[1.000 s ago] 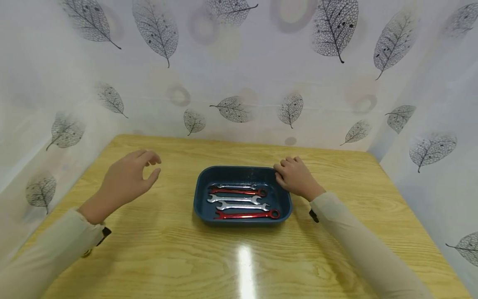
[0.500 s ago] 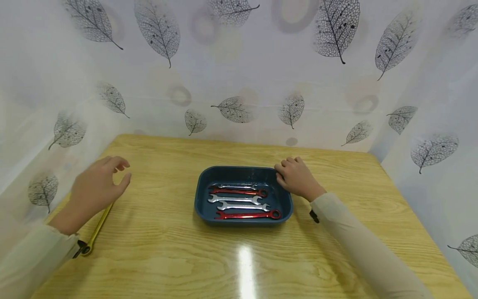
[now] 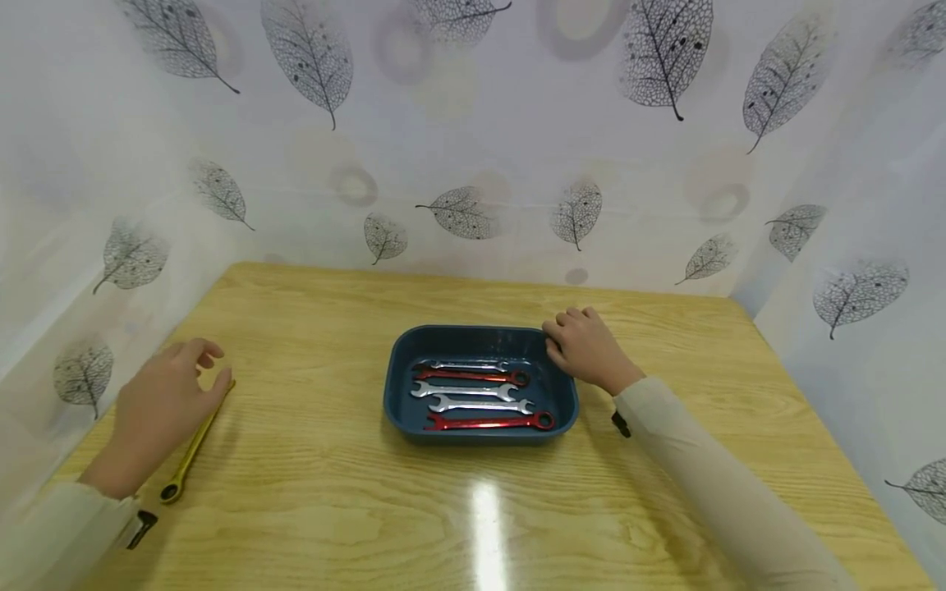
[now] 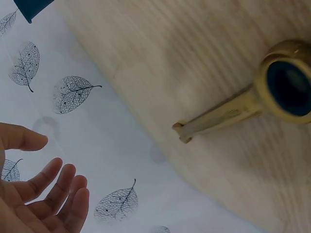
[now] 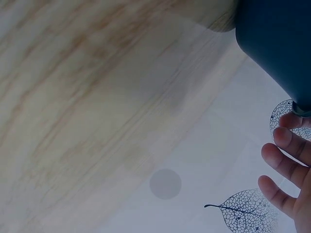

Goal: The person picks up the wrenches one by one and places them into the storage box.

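Observation:
My left hand (image 3: 158, 402) hovers at the table's left side, thumb and fingers apart and holding nothing. Beside and partly under it lies a yellow ratchet wrench (image 3: 194, 451), its ring end towards me; the left wrist view shows this wrench (image 4: 218, 116) on the wood, away from the fingertips. At the back right corner of a dark blue tray (image 3: 480, 439), my right hand (image 3: 587, 349) holds the rim between thumb and fingers. Inside the tray, silver wrenches (image 3: 480, 405) and red wrenches (image 3: 488, 423) lie roughly parallel, crosswise to me.
The wooden table (image 3: 332, 525) carries the tray near its middle. A white leaf-printed curtain (image 3: 488, 139) surrounds the back and both sides. Light glares off the table in front of the tray.
My left hand has moved left and towards me, lower over the table, so the yellow wrench shows from beneath my arm. My right hand and the tray stay put.

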Available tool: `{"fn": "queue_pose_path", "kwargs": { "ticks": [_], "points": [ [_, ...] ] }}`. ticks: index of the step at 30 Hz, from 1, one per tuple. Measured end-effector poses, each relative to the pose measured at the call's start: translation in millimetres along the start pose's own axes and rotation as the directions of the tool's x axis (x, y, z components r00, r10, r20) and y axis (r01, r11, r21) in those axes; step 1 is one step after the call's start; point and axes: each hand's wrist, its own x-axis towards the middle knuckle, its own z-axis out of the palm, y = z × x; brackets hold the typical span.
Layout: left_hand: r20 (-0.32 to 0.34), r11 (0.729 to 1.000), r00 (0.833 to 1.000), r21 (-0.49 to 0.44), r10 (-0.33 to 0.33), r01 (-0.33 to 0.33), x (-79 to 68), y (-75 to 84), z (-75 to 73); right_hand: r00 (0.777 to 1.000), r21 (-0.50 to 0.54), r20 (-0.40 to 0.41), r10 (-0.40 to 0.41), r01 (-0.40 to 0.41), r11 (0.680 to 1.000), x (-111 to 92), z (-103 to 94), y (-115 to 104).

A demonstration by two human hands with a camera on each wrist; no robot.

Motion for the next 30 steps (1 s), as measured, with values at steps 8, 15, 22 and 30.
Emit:
{"fn": "queue_pose_path", "kwargs": {
  "ticks": [8, 15, 22, 30],
  "points": [
    [0.107, 1.0, 0.994, -0.009, -0.021, 0.022, -8.5, -6.3, 7.6, 1.0, 0.01, -0.014, 0.001, -0.001, 1.0, 0.0, 0.9, 1.4],
    [0.155, 0.999, 0.986, 0.013, -0.053, 0.052, -14.7, -8.6, 13.4, 1.0, 0.004, 0.008, 0.012, -0.012, 1.0, 0.6, 2.5, 2.0],
    [0.181, 0.996, 0.98, 0.031, -0.086, 0.082, -18.2, -15.5, 15.8, 1.0, 0.007, 0.014, 0.011, -0.011, 1.0, 0.9, 1.6, 1.4],
    [0.33, 0.987, 0.931, 0.048, -0.158, 0.15, -20.1, -26.5, 15.9, 1.0, 0.007, 0.001, 0.008, -0.008, 1.0, 1.0, 0.3, 0.9]
  ]
}}
